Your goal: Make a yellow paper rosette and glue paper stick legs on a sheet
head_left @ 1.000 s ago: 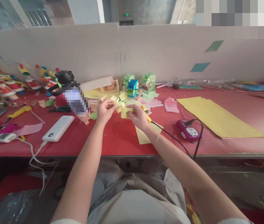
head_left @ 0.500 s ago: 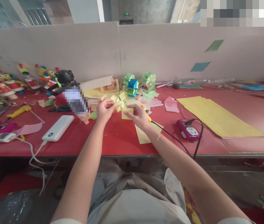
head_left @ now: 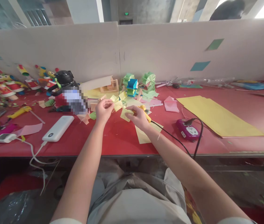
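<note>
Left hand [head_left: 104,109] is pinched narrow by the folded yellow paper [head_left: 117,106], can't tell if it's gripped; the yellow piece [head_left: 124,115] between the hands looks unattached; blue-and-green shape [head_left: 132,87] behind seems done. Right hand [head_left: 138,115] is slightly parted at that piece, hold unclear; yellow sheets [head_left: 216,116] look unused.

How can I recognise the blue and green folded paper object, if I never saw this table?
On the red table, look beyond the left hand and right hand, toward the pale partition. There the folded paper object stands beside pale-green folded pieces; unlike them, its top is bright blue.
</note>
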{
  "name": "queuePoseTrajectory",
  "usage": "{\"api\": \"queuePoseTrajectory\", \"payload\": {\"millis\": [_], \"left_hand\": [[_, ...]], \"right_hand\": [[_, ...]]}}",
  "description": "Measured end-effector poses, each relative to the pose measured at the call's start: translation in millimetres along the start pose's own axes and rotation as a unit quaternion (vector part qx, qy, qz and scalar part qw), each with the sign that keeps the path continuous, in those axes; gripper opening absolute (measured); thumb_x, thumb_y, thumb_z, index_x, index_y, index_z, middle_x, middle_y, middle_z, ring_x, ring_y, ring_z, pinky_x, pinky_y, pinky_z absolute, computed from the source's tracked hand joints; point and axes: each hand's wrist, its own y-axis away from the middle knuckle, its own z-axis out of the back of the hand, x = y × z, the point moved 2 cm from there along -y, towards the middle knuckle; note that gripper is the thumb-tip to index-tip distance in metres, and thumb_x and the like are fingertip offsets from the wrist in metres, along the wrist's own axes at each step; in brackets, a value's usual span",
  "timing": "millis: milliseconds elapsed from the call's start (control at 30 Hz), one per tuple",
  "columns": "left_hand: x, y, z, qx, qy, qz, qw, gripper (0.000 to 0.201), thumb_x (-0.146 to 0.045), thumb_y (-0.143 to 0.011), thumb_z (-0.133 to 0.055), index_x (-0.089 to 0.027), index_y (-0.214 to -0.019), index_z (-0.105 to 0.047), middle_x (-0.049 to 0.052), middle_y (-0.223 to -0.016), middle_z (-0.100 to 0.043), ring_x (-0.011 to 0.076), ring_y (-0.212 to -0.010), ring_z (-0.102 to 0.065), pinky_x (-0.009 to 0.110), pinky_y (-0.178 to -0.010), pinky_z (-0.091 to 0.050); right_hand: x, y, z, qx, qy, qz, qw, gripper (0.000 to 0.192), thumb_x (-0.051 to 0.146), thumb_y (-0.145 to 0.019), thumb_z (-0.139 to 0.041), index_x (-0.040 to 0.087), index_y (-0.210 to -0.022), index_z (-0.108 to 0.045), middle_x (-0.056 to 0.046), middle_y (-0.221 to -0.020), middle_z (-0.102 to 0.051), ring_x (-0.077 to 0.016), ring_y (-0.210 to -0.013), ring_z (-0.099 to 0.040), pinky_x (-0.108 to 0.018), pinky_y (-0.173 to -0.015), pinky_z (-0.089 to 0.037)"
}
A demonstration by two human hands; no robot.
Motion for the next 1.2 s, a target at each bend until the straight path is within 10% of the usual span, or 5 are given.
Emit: {"api": "queuePoseTrajectory", "payload": {"millis": [267,800,1200], "left_hand": [[0.5,0.0,1.0,-0.006,-0.003,0.004,1.000,0.019,-0.019,-0.068,-0.073,-0.017,-0.087,-0.067,0.005,-0.083,-0.073,0.0165,-0.077,-0.070,0.026,-0.071,-0.056],[-62.1,38.9,14.0,-0.068,-0.069,-0.021,0.995,0.016,-0.017,-0.076,-0.071,-0.019,-0.092,-0.068,0.003,-0.085,-0.075,0.0179,-0.079,-0.073,0.027,-0.071,-0.058],[-50.2,61.6,9.7,-0.063,-0.014,0.002,0.998,0.015,-0.022,-0.081,-0.072,-0.019,-0.095,-0.069,0.006,-0.088,-0.076,0.0196,-0.085,-0.075,0.029,-0.076,-0.060]], "right_hand": [[2.3,0.4,-0.7,0.023,-0.038,0.037,0.998,0.025,0.043,-0.078,-0.071,0.021,-0.086,-0.065,-0.010,-0.118,-0.063,-0.0231,-0.110,-0.061,-0.034,-0.083,-0.053],[12.5,2.6,-2.0,0.035,-0.090,0.005,0.995,0.038,0.053,-0.076,-0.074,0.021,-0.090,-0.059,0.000,-0.077,-0.060,-0.0146,-0.073,-0.059,-0.029,-0.069,-0.049],[7.4,-1.9,-2.0,0.053,-0.111,0.005,0.992,0.044,0.058,-0.068,-0.079,0.020,-0.083,-0.062,0.000,-0.073,-0.061,-0.0137,-0.068,-0.058,-0.029,-0.066,-0.050]]}}
